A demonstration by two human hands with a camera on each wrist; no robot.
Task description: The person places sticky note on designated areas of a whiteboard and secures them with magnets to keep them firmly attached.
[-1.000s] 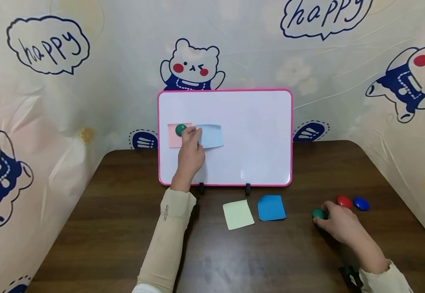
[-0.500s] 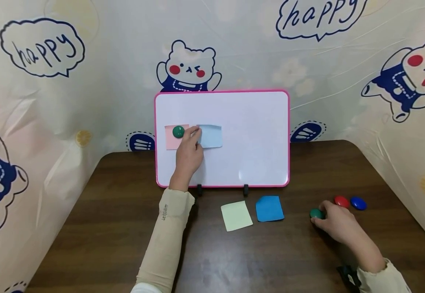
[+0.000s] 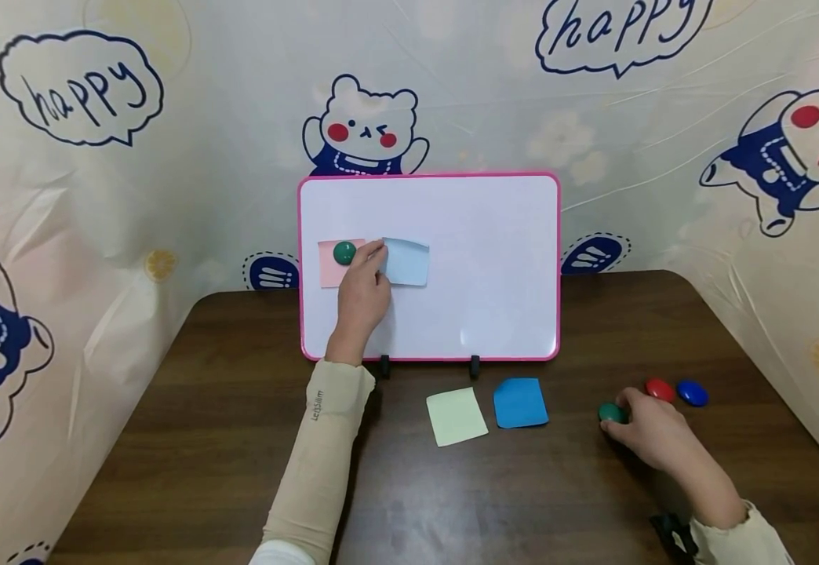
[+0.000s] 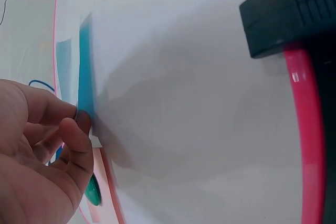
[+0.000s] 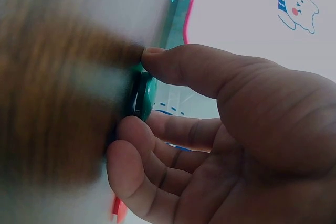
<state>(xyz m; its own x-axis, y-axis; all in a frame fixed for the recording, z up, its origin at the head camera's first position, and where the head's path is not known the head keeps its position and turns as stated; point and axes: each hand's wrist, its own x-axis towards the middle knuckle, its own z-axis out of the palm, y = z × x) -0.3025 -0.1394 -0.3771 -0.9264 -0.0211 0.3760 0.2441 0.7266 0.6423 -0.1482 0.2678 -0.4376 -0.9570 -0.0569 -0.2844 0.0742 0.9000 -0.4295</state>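
Observation:
My left hand (image 3: 364,294) is at the whiteboard (image 3: 480,267), pinching the left edge of a light blue sticky note (image 3: 408,263). In the left wrist view that note (image 4: 85,72) stands out at an angle along the board. Left of it a pink sticky note (image 3: 328,267) sits under a round green magnet (image 3: 343,253). At the right of the table, my right hand (image 3: 653,431) pinches another green magnet (image 3: 610,413) between thumb and fingertips. The right wrist view shows this magnet (image 5: 149,98) edge-on, close to the wood, with its dark underside.
A red magnet (image 3: 660,390) and a blue magnet (image 3: 693,393) lie just beyond my right hand. A pale green sticky note (image 3: 456,417) and a bright blue one (image 3: 520,403) lie before the board. Black feet (image 3: 475,367) hold the board up on the brown table (image 3: 409,502).
The light blue note shifts very slightly at the board while my left hand keeps its place. My right hand stays at the green magnet. The head view sways a little.

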